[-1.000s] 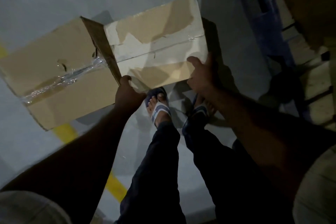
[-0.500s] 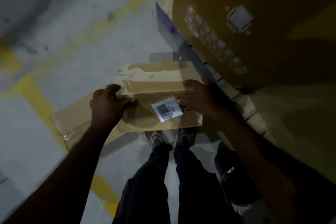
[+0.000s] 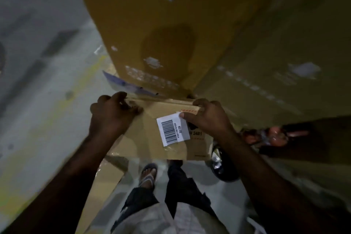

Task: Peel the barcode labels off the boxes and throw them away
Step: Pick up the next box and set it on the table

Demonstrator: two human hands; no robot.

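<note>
White rectangular barcode label stuck flat on flattened brown cardboard box, fingers of left hand and right hand curled over its far edge, right thumb at label corner; best lifted slowly, low, cardboard braced

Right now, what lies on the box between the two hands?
Head view: bare cardboard of the box, then the barcode label, its corner touching the right hand.

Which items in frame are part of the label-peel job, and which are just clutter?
Job: barcode label; held box; left hand gripping its top edge; right hand, thumb at the label's corner.
Clutter: tall carton behind; floor cardboard; dark shiny object, unidentifiable.
</note>
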